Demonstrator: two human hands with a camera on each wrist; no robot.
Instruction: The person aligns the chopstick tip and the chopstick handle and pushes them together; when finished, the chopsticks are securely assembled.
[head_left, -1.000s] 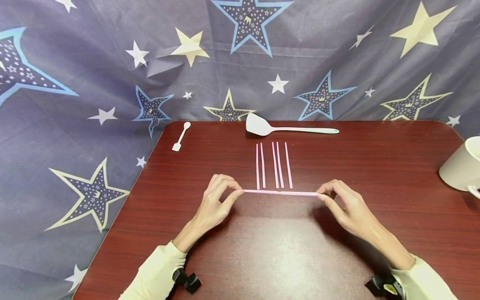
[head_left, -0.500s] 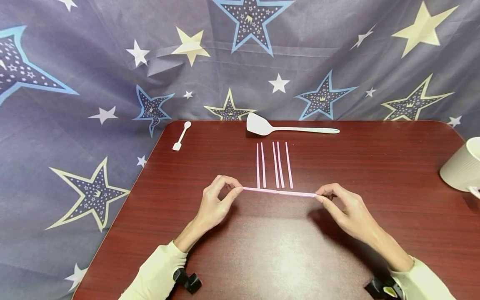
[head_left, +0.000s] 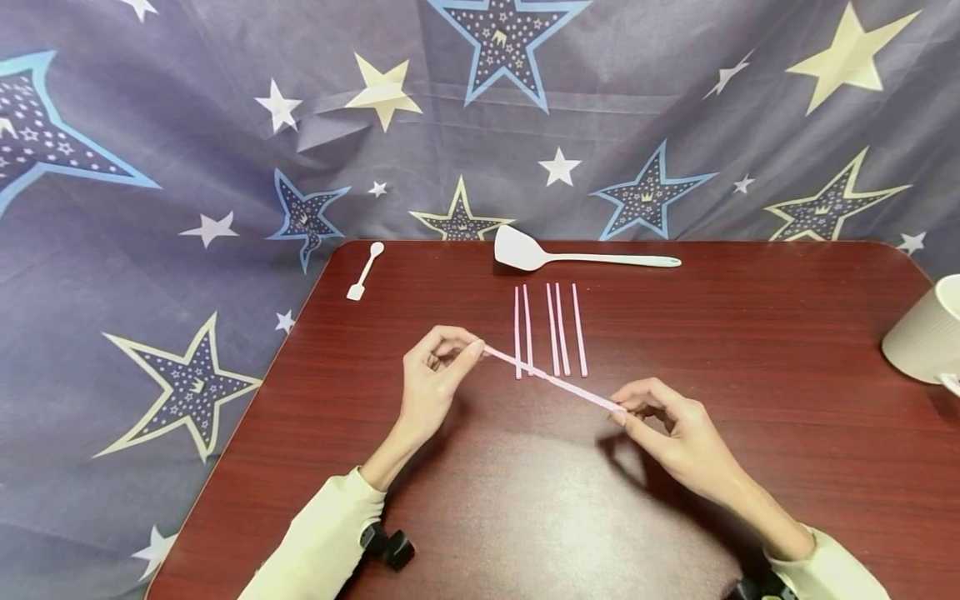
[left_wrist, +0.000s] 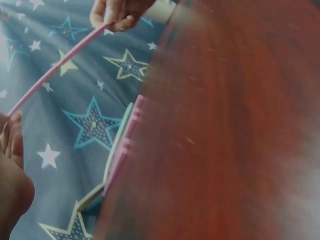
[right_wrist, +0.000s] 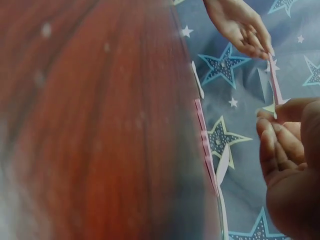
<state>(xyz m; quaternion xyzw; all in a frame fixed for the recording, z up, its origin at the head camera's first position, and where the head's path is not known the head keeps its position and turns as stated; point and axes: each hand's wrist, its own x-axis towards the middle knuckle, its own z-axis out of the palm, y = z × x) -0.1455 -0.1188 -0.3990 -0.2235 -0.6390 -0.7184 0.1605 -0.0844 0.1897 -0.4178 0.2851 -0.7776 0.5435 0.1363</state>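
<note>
A long pink straw (head_left: 579, 390), with what looks like a joint near its middle, is stretched between both hands above the table. My left hand (head_left: 433, 383) pinches its far-left end between thumb and fingers. At the other, lower end, my right hand (head_left: 678, 433) pinches it too. The straw slopes down toward the right. In the left wrist view the straw (left_wrist: 52, 71) shows a slight bend or step midway. Just behind it, several pink straws (head_left: 580, 333) lie side by side on the table, pointing away from me.
A white spatula (head_left: 519, 249) lies along the table's back edge. Toward the back left is a small white double-ended spoon (head_left: 366, 272). A ribbed cream mug (head_left: 922, 335) stands at the right edge. Behind the brown table (head_left: 750, 333) hangs a star-patterned curtain (head_left: 600, 125).
The held straw has gone from nearly level to slanted. My left hand has risen with its end, while my right hand has moved down and slightly left. Both keep their pinch.
</note>
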